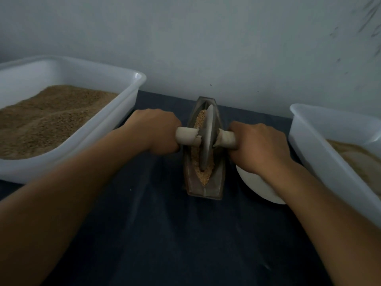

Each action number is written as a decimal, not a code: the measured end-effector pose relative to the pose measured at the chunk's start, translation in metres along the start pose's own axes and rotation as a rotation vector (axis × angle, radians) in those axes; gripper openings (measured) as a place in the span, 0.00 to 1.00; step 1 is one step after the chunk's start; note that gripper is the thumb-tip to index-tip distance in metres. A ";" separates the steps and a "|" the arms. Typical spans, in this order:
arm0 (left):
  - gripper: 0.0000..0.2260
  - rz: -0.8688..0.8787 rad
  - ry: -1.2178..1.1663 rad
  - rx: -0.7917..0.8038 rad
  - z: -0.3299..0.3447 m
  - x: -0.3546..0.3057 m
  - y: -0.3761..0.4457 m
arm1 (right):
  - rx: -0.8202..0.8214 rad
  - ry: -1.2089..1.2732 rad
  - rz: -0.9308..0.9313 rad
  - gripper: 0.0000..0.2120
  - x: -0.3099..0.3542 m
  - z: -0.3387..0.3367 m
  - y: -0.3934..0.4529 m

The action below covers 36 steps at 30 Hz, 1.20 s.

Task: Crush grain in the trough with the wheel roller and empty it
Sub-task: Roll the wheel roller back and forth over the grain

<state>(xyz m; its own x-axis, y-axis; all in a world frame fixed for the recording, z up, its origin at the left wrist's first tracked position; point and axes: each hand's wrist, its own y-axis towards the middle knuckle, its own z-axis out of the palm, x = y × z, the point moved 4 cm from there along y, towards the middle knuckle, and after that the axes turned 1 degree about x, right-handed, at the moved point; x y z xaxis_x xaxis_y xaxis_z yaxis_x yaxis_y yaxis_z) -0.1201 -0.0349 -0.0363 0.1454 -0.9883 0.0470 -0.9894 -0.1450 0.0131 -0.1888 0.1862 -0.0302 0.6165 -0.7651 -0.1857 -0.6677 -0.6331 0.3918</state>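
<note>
Our left hand [156,129] and right hand [259,145] each clamp a handle of the wheel roller [207,137], its disc standing in the grain [201,120] inside the trough [204,188].

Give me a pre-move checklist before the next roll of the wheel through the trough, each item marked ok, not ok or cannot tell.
1. Left hand grips its handle end: ok.
2. Right hand grips the other handle end: ok.
3. Wheel roller sits inside the trough, not on its rim: ok.
4. Grain lies in the wheel's path: ok.
5. Grain fully crushed: cannot tell, too blurred.
6. White bowl beside the trough, under the right wrist, is clear of the stroke: cannot tell.
</note>
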 end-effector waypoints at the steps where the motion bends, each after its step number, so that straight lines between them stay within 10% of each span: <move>1: 0.15 -0.002 -0.003 -0.002 0.001 0.000 0.003 | 0.006 -0.004 0.009 0.10 -0.002 0.003 0.004; 23: 0.08 -0.085 0.085 -0.277 -0.001 0.001 0.047 | 0.254 0.015 -0.008 0.10 -0.024 0.036 0.078; 36: 0.10 -0.061 0.092 -0.177 -0.007 -0.010 0.005 | -0.020 -0.029 0.101 0.08 -0.003 0.017 0.017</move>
<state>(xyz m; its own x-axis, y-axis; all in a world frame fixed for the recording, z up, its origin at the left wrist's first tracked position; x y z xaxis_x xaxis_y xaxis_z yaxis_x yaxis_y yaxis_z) -0.1267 -0.0253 -0.0295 0.2129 -0.9681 0.1319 -0.9634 -0.1856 0.1934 -0.2092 0.1756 -0.0381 0.5338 -0.8284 -0.1701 -0.7172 -0.5500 0.4279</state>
